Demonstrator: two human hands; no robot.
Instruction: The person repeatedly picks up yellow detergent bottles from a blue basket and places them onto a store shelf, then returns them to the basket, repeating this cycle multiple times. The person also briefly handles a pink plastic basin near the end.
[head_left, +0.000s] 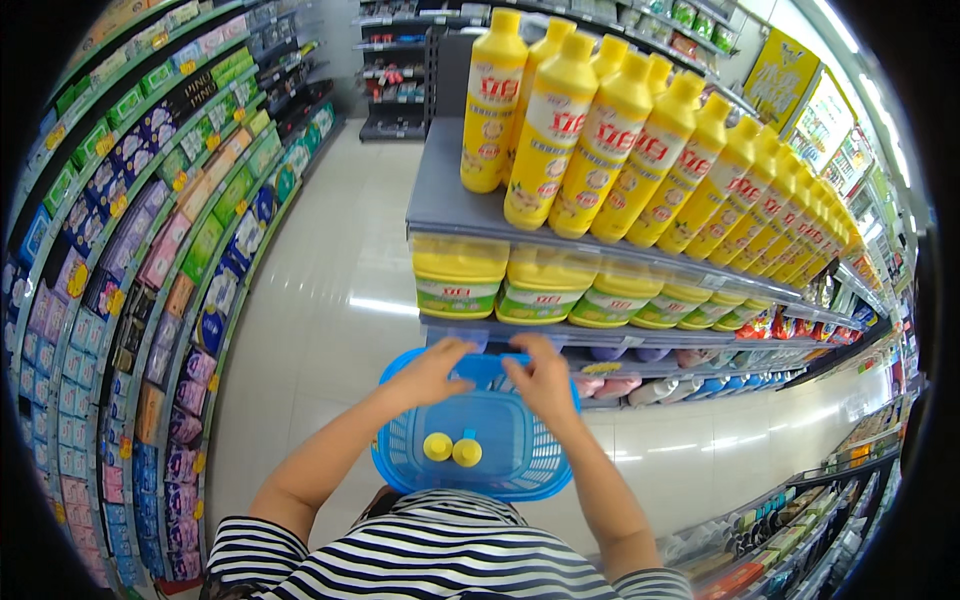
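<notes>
Below me is a blue plastic shopping basket (480, 491) with slotted sides. Two yellow caps or container tops (452, 448) show inside it, seen from above, with a small blue piece beside them. My left hand (431, 373) hovers over the basket's far left part, thumb and fingers apart. Opposite it, my right hand (541, 375) is over the far right part, fingers bent and spread. Both hands are slightly blurred, and I see nothing held in either. Just beyond them stands a shelf with yellow detergent bottles (555, 135) above large yellow jugs (461, 281).
A grey shelf unit (442, 187) rises ahead and runs right. Along the left, tall shelves hold packaged paper goods (202, 247). Pale tiled floor (322, 262) lies between them. More low shelving (765, 555) stands at the lower right, and dark racks (390, 82) stand far ahead.
</notes>
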